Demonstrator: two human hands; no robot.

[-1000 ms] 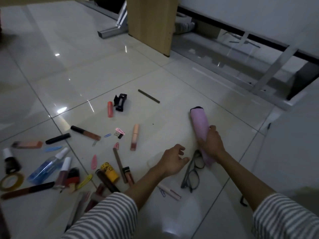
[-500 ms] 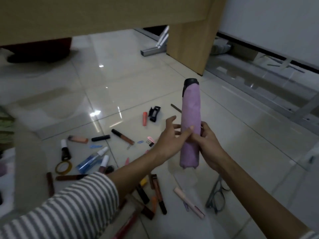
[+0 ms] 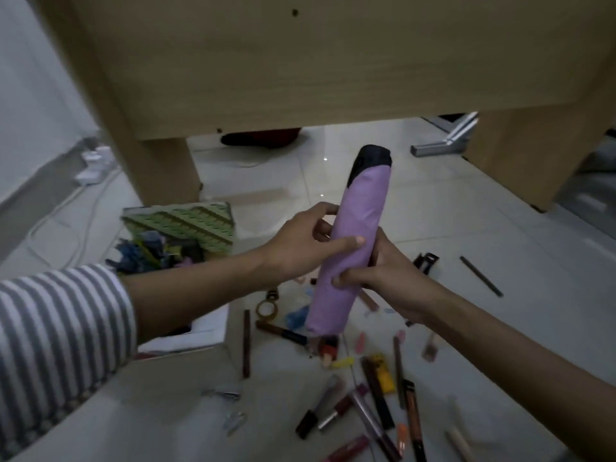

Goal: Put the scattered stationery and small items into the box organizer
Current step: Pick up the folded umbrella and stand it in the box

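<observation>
I hold a folded pink umbrella (image 3: 355, 225) with a black tip upright above the floor. My right hand (image 3: 383, 278) grips its lower half from the right. My left hand (image 3: 306, 241) holds its middle from the left, thumb laid across the front. Below and to the right, several lipsticks, pens and clips (image 3: 376, 395) lie scattered on the tiled floor. A white box organizer (image 3: 200, 338) stands at lower left, partly behind my left forearm. A green patterned box (image 3: 186, 225) full of items sits further back on the left.
A wooden desk (image 3: 300, 61) spans the top, with legs at left (image 3: 160, 168) and right (image 3: 520, 155). A dark pencil (image 3: 481, 276) lies far right. A tape ring (image 3: 266, 308) lies under the umbrella. Cables and a power strip (image 3: 90, 168) run along the left wall.
The umbrella went from the floor up into both hands. My view has swung left, bringing the desk, the green box and the white organizer into sight.
</observation>
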